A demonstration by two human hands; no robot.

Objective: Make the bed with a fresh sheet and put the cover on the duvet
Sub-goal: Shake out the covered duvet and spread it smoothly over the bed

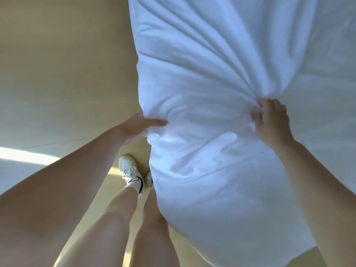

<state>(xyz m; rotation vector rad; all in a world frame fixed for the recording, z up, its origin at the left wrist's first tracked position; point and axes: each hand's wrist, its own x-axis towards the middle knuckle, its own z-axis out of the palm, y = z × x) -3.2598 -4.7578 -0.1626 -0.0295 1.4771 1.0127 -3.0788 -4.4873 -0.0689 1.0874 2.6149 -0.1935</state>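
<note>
The right hand [271, 120] is clenched on a bunch of the white, puffy, creased fabric bedding [202, 74], its fingers curled into the cloth so that deep folds fan out from the fist up and to the left. The left hand [136, 126] holds the same bedding at its left edge, the thumb laid flat on top of the cloth and the other fingers hidden behind the edge, so the grip there is a pinch between thumb and unseen fingers. Both bare forearms reach forward from the bottom corners of the view, well apart from each other, with the bulging cloth between them. The bedding fills the upper right and the middle of the view and hangs down in front of the person's right leg, its lower rounded end near the bottom edge; whether it is a sheet or a covered duvet cannot be told. Left of it stand the bare legs [115, 218], one foot in a white laced trainer [129, 168] with a dark mark and a white sock [136, 184]. Beneath lies a smooth pale beige floor [67, 64] with a bright patch of sunlight [23, 156] at the left.
</note>
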